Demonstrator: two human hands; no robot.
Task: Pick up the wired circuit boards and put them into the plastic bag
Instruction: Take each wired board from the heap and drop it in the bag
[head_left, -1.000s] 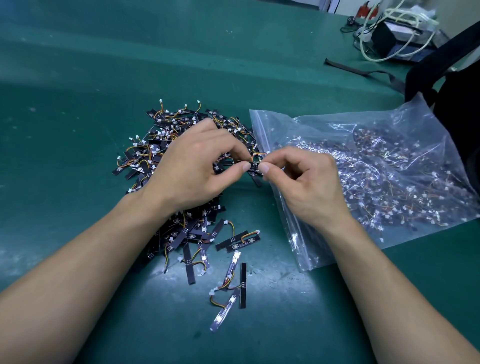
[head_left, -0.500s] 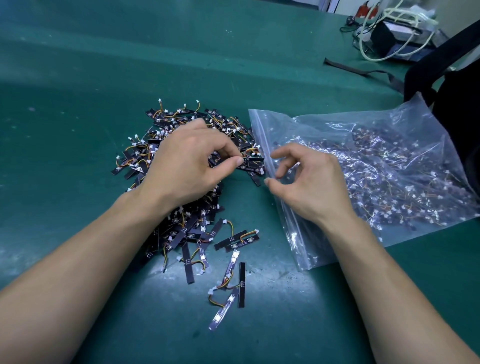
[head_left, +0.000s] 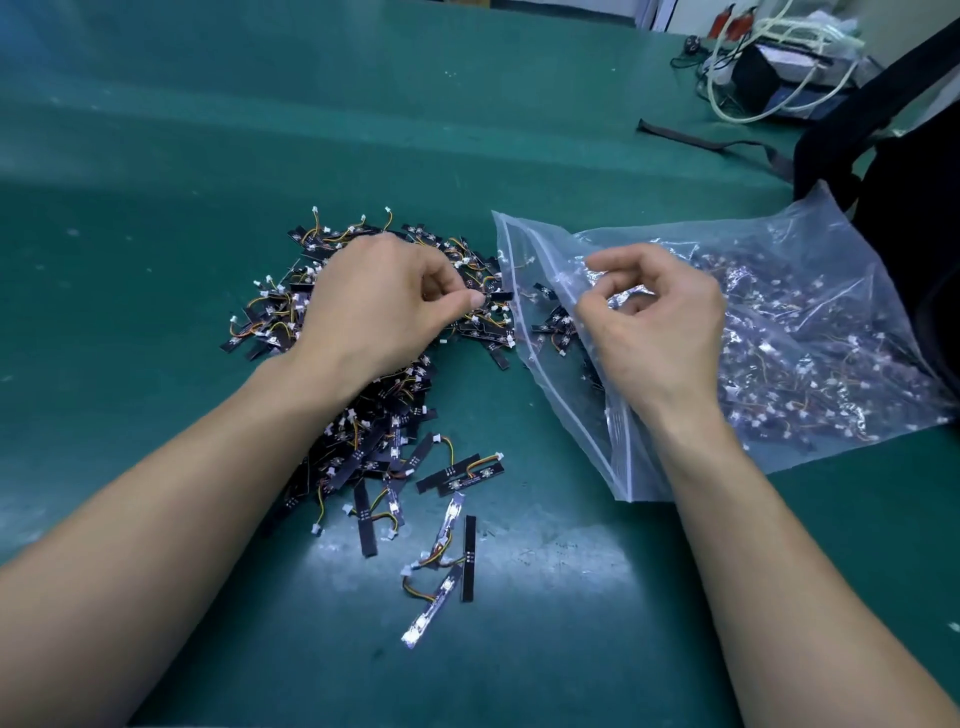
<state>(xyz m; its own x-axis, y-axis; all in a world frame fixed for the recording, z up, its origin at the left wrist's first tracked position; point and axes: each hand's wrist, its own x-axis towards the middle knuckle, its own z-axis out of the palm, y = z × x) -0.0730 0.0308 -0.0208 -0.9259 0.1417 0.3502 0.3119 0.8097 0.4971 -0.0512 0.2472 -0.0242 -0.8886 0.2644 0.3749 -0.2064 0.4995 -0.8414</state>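
A pile of wired circuit boards (head_left: 363, 447), black strips with orange and yellow wires, lies on the green table (head_left: 156, 208). My left hand (head_left: 384, 312) rests on the pile's upper part, thumb and forefinger pinching one circuit board (head_left: 500, 296) close to the bag's mouth. The clear plastic bag (head_left: 810, 332) lies to the right, holding many boards, its zip mouth facing the pile. My right hand (head_left: 660, 332) hovers over the bag just inside the mouth, fingers loosely curled, with nothing seen between them.
A few loose boards (head_left: 447, 561) lie apart in front of the pile. A black bag with a strap (head_left: 883, 135) sits at the right edge. A device with white cables (head_left: 779, 67) stands at the far right corner.
Both hands pinched one board together; my right hand let go and moved right over the bag. My left hand keeps its pinch and stays near the bag's mouth.
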